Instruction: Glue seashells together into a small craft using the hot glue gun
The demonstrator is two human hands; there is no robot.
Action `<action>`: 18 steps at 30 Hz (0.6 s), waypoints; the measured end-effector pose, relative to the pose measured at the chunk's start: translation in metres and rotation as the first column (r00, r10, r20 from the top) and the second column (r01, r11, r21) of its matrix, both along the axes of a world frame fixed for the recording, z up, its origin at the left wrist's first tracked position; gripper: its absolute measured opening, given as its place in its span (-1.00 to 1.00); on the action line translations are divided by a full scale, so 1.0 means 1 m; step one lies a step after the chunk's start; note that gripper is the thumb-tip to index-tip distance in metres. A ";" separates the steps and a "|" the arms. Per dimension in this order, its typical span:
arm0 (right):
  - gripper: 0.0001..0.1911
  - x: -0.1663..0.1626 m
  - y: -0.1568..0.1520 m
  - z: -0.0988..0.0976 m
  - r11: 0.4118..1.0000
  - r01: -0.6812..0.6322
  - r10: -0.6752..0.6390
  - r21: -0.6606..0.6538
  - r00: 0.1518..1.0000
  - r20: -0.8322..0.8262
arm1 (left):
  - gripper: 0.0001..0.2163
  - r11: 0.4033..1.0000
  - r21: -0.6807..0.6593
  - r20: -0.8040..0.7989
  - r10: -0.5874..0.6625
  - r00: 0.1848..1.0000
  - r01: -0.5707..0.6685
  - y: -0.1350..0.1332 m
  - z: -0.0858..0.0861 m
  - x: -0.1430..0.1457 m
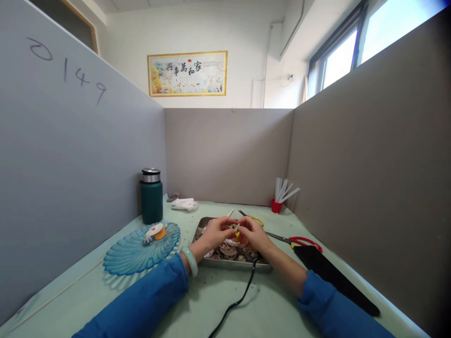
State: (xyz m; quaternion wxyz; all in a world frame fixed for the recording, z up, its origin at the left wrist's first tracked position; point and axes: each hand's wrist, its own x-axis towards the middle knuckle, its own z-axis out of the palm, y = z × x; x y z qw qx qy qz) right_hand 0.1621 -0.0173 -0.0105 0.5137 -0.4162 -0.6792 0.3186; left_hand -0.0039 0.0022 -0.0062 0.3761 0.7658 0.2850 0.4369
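Both hands meet over a steel tray (235, 265) filled with several scallop shells. My left hand (215, 233) and my right hand (254, 233) are closed together on one scallop (236, 237), whose white shell and orange flesh show between the fingers. A pale bangle sits on my left wrist. To the left lies a blue shell-shaped glass plate (136, 256) with one shucked scallop (155, 231) on it.
A green flask (151, 196) stands at the left partition, with crumpled tissue (184, 203) behind. Red-handled scissors (299, 241), a black sheath (334, 277), yellow-handled tool (254, 218) and a red cup of white sticks (278, 201) lie to the right. A black cable (239, 295) runs toward me.
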 end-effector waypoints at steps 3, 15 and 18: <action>-0.88 0.000 0.000 0.000 1.000 0.000 0.000 0.009 1.000 0.009 | -0.66 1.000 0.007 -0.009 0.008 1.000 -0.008 0.000 0.000 0.000; -0.87 0.000 -0.001 0.001 1.000 0.008 -0.008 -0.013 1.000 -0.009 | -0.65 1.000 0.024 -0.034 0.008 0.999 -0.008 -0.002 0.002 0.000; -0.87 -0.001 -0.001 0.002 1.000 0.017 -0.017 -0.016 1.000 -0.021 | -0.63 1.000 0.026 -0.030 0.007 1.000 -0.006 -0.001 0.001 0.000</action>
